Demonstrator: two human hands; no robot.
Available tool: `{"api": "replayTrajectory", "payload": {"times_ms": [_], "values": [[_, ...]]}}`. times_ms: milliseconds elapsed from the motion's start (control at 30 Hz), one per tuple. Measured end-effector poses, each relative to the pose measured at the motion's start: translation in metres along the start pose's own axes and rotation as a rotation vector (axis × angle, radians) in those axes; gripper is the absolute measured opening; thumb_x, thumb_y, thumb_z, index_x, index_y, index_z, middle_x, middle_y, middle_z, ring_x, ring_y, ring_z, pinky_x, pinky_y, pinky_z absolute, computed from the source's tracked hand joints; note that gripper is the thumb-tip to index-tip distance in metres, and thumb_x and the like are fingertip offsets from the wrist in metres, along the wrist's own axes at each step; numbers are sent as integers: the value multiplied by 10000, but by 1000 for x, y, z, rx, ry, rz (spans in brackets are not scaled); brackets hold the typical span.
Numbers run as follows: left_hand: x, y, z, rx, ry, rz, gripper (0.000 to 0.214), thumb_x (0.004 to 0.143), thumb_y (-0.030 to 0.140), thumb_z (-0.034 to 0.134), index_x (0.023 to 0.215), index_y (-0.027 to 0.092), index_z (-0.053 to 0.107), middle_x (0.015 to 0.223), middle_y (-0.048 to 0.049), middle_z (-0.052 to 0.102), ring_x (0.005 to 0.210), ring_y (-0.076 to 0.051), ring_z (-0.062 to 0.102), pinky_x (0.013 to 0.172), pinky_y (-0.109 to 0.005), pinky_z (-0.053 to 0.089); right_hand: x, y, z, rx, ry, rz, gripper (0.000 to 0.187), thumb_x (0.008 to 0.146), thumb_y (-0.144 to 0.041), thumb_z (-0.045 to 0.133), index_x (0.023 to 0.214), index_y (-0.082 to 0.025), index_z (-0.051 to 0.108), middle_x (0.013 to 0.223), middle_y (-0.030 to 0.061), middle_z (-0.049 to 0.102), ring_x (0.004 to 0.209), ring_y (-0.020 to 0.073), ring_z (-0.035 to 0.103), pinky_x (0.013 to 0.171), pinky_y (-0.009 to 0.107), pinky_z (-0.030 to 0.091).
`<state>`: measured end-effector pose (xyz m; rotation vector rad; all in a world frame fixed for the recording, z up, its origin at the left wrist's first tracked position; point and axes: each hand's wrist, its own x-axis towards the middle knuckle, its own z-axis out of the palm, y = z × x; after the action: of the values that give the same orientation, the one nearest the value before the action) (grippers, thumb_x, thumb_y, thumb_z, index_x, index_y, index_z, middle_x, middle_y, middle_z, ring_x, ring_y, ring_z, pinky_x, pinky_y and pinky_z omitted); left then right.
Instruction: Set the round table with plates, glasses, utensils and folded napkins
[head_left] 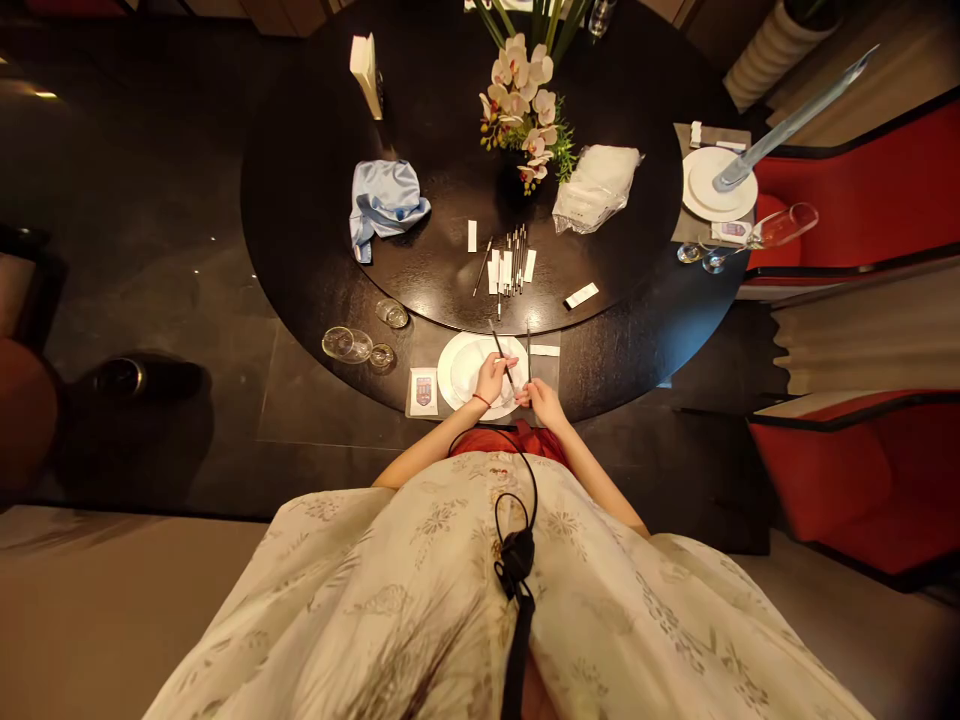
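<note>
Over the white plate [448, 376] at the near edge of the round table, my left hand [491, 381] is closed on a dark chopstick [498, 342] that slants up and away. Beside it, my right hand [545, 402] pinches another dark chopstick [529, 345], held nearly straight away from me. The fingertips of both hands are close together. A white paper strip [545, 351] lies right of the plate. Farther out, several dark chopsticks [517, 255] lie in a loose bundle, with white paper sleeves [529, 266] around and partly across them.
Wine glasses [346, 345] and a printed packet [424, 390] are left of the plate. A blue cloth [387, 198], a vase of orchids [525, 85], a plastic-wrapped white bundle [598, 188] and a small white box [582, 295] stand farther back. Another place setting [697, 190] is at right, near red chairs [862, 210].
</note>
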<state>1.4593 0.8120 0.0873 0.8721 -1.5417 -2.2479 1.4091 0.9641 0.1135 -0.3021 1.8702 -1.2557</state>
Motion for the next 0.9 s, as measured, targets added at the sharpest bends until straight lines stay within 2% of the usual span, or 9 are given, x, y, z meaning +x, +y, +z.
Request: {"api": "replayTrajectory", "payload": {"times_ms": [100,200,267,400,500,567,633,767,900], "values": [[-3,-5,12,48,-37,27,226,915,397,564,874,179,519,919,-84,705,1022,-226,701,914,-337,513,-2,2,14,-353,97,-119,262,952,-391,379,830,-209,522,842,84,689,766,193,664,755,302,510],[-6,-6,13,55,-85,16,215,917,387,547,875,178,518,870,-69,690,984,-229,711,839,-312,527,-6,5,11,-572,215,-221,256,938,-333,371,823,-194,552,939,126,681,905,225,649,823,313,478],[-8,-5,12,37,-107,3,210,912,384,551,901,177,518,860,-68,690,953,-224,714,791,-298,531,-7,8,7,-545,192,-210,261,937,-343,376,810,-197,551,912,113,689,873,215,651,805,301,474],[-13,-6,12,37,-163,-68,257,895,416,579,971,180,515,877,-88,718,761,-181,703,654,-263,519,-4,20,7,-249,12,-121,287,939,-412,394,789,-211,532,805,47,711,709,162,652,725,265,494],[-17,-11,12,44,-216,-119,321,893,450,576,1051,177,518,911,-112,733,623,-145,651,560,-243,482,-2,28,12,-62,-53,-90,303,916,-472,440,825,-204,548,797,38,719,671,150,654,695,267,517],[-18,-15,10,52,-228,-136,343,896,448,566,1093,171,518,914,-123,735,679,-163,666,558,-239,480,-2,35,14,24,-102,-63,284,889,-473,501,869,-196,564,796,39,724,654,147,659,662,260,526],[-17,-19,7,81,-188,-136,349,888,408,583,1130,165,518,918,-126,734,811,-189,688,640,-260,512,0,42,14,80,-142,-26,257,861,-444,569,897,-189,569,798,43,730,642,148,670,621,247,529],[-16,-23,-6,164,-39,-165,327,866,307,612,1150,163,542,1004,-129,726,942,-187,684,868,-345,523,15,65,3,44,-50,140,181,864,-342,612,820,-188,526,781,50,727,611,141,681,535,214,524],[-16,-21,-27,193,35,-221,230,882,261,557,1087,160,572,981,-116,728,850,-162,689,864,-353,525,37,86,-12,-169,49,384,213,891,-251,598,753,-192,446,670,29,691,523,118,648,479,195,507]]}}
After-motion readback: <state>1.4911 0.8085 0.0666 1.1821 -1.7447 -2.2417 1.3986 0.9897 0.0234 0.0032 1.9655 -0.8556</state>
